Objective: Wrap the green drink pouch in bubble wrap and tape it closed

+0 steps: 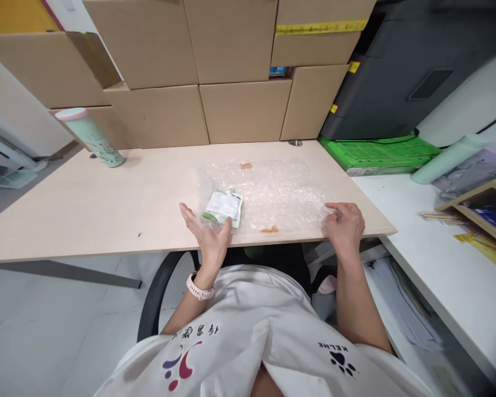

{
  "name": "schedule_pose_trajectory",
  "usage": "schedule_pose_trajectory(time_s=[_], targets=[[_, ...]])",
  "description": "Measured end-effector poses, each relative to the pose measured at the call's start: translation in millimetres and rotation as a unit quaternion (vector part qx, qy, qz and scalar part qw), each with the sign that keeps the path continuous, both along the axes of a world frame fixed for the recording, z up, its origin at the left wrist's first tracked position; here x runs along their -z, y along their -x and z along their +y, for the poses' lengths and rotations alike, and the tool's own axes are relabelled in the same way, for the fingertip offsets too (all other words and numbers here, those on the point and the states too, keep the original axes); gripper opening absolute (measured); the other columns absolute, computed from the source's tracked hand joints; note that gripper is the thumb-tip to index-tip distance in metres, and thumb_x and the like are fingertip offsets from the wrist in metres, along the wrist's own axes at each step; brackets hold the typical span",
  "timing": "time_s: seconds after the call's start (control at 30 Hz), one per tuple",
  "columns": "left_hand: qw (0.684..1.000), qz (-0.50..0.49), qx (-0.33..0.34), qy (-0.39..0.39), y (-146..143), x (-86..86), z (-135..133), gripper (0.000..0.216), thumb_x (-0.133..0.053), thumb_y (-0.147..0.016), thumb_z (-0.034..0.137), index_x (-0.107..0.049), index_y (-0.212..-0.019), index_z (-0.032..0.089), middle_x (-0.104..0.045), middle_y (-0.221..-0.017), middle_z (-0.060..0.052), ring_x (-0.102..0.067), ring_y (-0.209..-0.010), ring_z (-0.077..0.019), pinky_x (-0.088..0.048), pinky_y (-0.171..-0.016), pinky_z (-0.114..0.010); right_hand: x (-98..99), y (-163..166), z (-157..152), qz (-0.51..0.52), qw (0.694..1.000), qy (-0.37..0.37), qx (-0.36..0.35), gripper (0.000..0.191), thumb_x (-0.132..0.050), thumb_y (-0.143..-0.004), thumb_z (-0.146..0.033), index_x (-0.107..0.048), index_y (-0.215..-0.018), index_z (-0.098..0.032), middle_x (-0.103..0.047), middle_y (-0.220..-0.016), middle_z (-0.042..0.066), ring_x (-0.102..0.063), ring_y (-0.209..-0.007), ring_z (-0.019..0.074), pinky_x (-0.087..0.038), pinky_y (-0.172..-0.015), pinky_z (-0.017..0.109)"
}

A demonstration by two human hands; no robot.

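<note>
A: Where are your hands sitting right now?

B: Your left hand [209, 234] is lying open at the near edge of the pale wooden counter [107, 198], fingers [187, 212] spread and gripping nothing. The small white-and-green flat spouted pouch [223, 208] is lying just beyond those fingers, touching the fingertip nearest it.

A: And the pouch is resting on something?

B: Yes, on the left near corner of the clear sheet of bubble wrap [273, 193], which is spreading flat from your left fingers across to your right ones. It looks like the sheet is serving as a cushion under the pouch.

A: The other hand?

B: Your right hand [346, 223] is curling loosely, fingers pressing the sheet's right near corner, likely keeping it flat. The mint-green tumbler with a pink lid [91, 138] is standing well away, far beyond your left fingers.
</note>
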State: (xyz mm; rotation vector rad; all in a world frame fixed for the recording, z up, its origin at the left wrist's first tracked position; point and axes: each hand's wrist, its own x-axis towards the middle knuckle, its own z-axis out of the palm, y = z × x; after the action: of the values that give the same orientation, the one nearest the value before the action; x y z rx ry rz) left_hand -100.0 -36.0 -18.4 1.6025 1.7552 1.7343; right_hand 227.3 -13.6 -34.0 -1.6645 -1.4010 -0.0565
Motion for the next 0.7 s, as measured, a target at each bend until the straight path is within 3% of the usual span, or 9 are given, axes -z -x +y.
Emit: schedule_pose_trajectory(time_s=[0.07,0.13,0.23,0.3,0.4,0.47,0.53,0.7], targets=[[1.0,-0.002,-0.021,0.001,4.5,0.1,-5.0,0.102,-0.072,-0.085,0.039,0.002,-0.154,0.041,0.004,-0.169,-0.006,-0.003,-0.156,-0.0404,-0.015,-0.122,-0.072,0.3,-7.3,2.1,-0.001,1.0,0.002,0.009,0.031,-0.044,-0.078,-0.016,-0.07,-0.092,-0.025,-0.06,-0.098,0.011,-0.058,-0.107,0.0387,-0.042,-0.094,0.068],[0.999,0.006,-0.03,0.008,11.9,-0.4,-7.4,0.094,-0.07,-0.086,0.041,-0.005,-0.154,0.039,-0.007,-0.167,-0.007,-0.008,-0.155,-0.0386,-0.02,-0.122,-0.07,-3.8,-13.3,2.3,-0.005,1.0,-0.018,0.017,0.03,-0.044,-0.082,-0.018,-0.071,-0.094,-0.025,-0.061,-0.103,0.011,-0.053,-0.117,0.0426,-0.037,-0.097,0.07],[0.998,0.046,-0.023,0.036,27.9,-0.1,-6.2,0.073,-0.067,-0.087,0.039,-0.028,-0.149,0.034,-0.038,-0.154,-0.01,-0.032,-0.147,-0.037,-0.033,-0.117,-0.065,-17.5,-7.4,1.3,-0.038,0.996,-0.075,0.041,0.029,-0.047,-0.088,-0.026,-0.07,-0.106,-0.026,-0.06,-0.121,0.009,-0.041,-0.131,0.0476,-0.029,-0.103,0.072],[0.995,0.075,-0.022,0.061,38.9,0.8,-4.4,0.06,-0.066,-0.086,0.034,-0.043,-0.141,0.03,-0.055,-0.136,-0.011,-0.051,-0.131,-0.0351,-0.042,-0.109,-0.06,-26.5,12.0,3.5,-0.06,0.994,-0.089,0.024,0.03,-0.047,-0.091,-0.032,-0.066,-0.115,-0.027,-0.06,-0.125,0.008,-0.041,-0.132,0.0464,-0.03,-0.104,0.07],[0.983,0.148,-0.034,0.101,50.2,0.4,-3.9,0.044,-0.063,-0.084,0.026,-0.06,-0.128,0.025,-0.065,-0.119,-0.011,-0.061,-0.112,-0.0336,-0.044,-0.102,-0.058,-30.9,59.1,15.9,-0.042,0.993,-0.016,-0.111,0.03,-0.049,-0.092,-0.034,-0.064,-0.117,-0.03,-0.067,-0.088,0.006,-0.064,-0.1,0.0356,-0.048,-0.089,0.061],[0.968,0.219,-0.03,0.118,53.1,-1.3,-5.3,0.036,-0.06,-0.085,0.024,-0.066,-0.121,0.024,-0.066,-0.121,-0.013,-0.058,-0.114,-0.0361,-0.04,-0.103,-0.06,-27.6,92.2,28.5,-0.021,0.977,0.059,-0.202,0.029,-0.058,-0.086,-0.032,-0.066,-0.114,-0.032,-0.065,-0.07,0.001,-0.065,-0.07,0.0287,-0.053,-0.073,0.053],[0.95,0.291,-0.005,0.114,53.0,-3.0,-6.5,0.032,-0.054,-0.09,0.022,-0.07,-0.117,0.025,-0.063,-0.131,-0.013,-0.053,-0.121,-0.0377,-0.035,-0.105,-0.062,-22.4,118.9,41.2,0.0,0.959,0.068,-0.274,0.029,-0.063,-0.083,-0.028,-0.067,-0.111,-0.032,-0.065,-0.065,-0.001,-0.061,-0.056,0.024,-0.052,-0.062,0.046],[0.92,0.368,0.082,0.11,49.3,-2.6,-3.6,0.039,-0.046,-0.092,0.013,-0.074,-0.111,0.033,-0.067,-0.129,-0.006,-0.055,-0.118,-0.0329,-0.027,-0.109,-0.064,-9.3,150.4,63.6,0.13,0.927,0.064,-0.345,0.035,-0.067,-0.082,-0.03,-0.067,-0.116,-0.031,-0.071,-0.077,0.002,-0.065,-0.056,0.0238,-0.052,-0.05,0.042]])
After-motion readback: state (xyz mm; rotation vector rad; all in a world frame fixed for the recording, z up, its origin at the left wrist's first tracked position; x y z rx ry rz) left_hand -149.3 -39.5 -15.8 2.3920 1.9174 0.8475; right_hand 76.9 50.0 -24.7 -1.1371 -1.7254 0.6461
